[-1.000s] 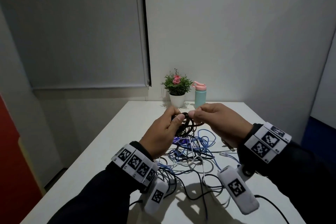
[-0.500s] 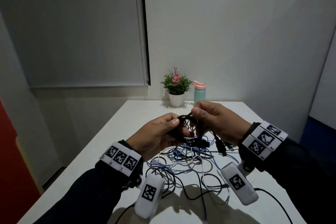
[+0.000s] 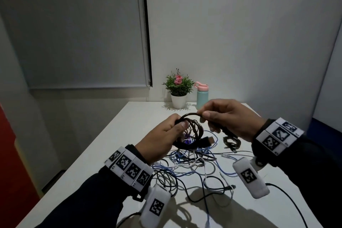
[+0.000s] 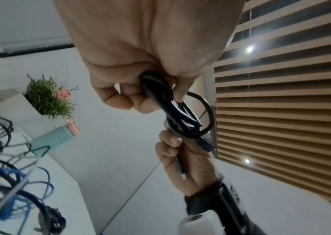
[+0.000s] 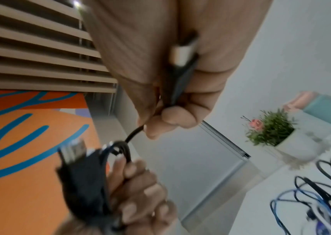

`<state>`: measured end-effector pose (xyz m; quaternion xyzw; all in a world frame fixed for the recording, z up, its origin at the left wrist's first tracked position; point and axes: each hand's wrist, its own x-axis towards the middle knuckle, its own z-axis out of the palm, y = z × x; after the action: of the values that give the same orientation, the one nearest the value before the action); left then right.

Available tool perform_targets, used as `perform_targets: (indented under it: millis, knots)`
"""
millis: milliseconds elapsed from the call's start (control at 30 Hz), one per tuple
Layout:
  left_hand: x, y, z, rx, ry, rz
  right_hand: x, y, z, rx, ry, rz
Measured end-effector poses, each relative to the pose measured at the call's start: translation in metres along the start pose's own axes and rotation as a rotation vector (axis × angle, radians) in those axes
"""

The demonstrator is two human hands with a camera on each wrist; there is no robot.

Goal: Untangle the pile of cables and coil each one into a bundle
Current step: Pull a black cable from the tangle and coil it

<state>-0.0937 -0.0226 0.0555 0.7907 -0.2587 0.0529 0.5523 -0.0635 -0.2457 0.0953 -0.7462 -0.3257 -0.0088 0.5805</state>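
Note:
Above the white table (image 3: pixel 118 135) my left hand (image 3: pixel 166 135) grips a coil of black cable (image 3: pixel 192 133), its loops bunched between thumb and fingers (image 4: pixel 160 93). My right hand (image 3: pixel 222 118) pinches the free end of the same black cable (image 3: pixel 190 114), which arcs over to the coil. Its plug end (image 5: pixel 180 58) lies across my right palm. A USB plug (image 3: pixel 263 139) sticks out of the coil. Under both hands lies a tangled pile of blue, white and black cables (image 3: pixel 194 164).
A potted plant (image 3: pixel 178 89) and a teal bottle with a pink lid (image 3: pixel 202 94) stand at the table's far edge by the wall. A small bundled dark cable (image 3: pixel 231 141) lies right of the pile. Loose cables trail toward the table's near edge (image 3: pixel 207 200).
My right hand has lifted and drawn the cable's free end up and to the right, opening a loop over the coil. The left hand kept its grip on the coil and shifted slightly.

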Motion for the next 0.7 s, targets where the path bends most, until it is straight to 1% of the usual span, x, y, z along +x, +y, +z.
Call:
perform_targets:
  millis: [100, 233, 333, 433, 500, 567, 600, 633, 667, 700]
  knots:
    - [0.007, 0.001, 0.009, -0.076, 0.09, 0.058, -0.002, 0.013, 0.009, 0.121, 0.042, 0.048]
    - [0.014, 0.001, 0.014, -0.075, 0.119, 0.113, -0.001, 0.02, 0.013, 0.186, 0.041, 0.131]
    - [0.014, 0.0, 0.016, -0.135, 0.13, 0.084, 0.001, 0.02, 0.012, 0.194, 0.026, 0.165]
    - [0.013, -0.001, 0.017, -0.203, 0.085, 0.044, 0.001, 0.02, 0.011, 0.213, 0.004, 0.187]
    - [0.011, -0.002, 0.017, -0.19, 0.066, 0.035, -0.001, 0.022, 0.012, 0.258, -0.031, 0.216]
    - [0.012, -0.003, 0.018, -0.178, 0.078, 0.044, -0.001, 0.021, 0.015, 0.261, -0.057, 0.246]
    - [0.013, -0.004, 0.019, -0.185, 0.092, 0.037, 0.0, 0.018, 0.016, 0.207, -0.045, 0.239]
    - [0.014, -0.006, 0.019, -0.195, 0.107, 0.03, 0.001, 0.014, 0.014, 0.097, -0.001, 0.21]
    - [0.014, -0.008, 0.018, -0.201, 0.121, 0.025, 0.002, 0.009, 0.011, -0.053, 0.085, 0.156]
    - [0.015, -0.01, 0.017, -0.199, 0.136, 0.018, 0.0, 0.001, 0.007, -0.187, 0.204, 0.078]
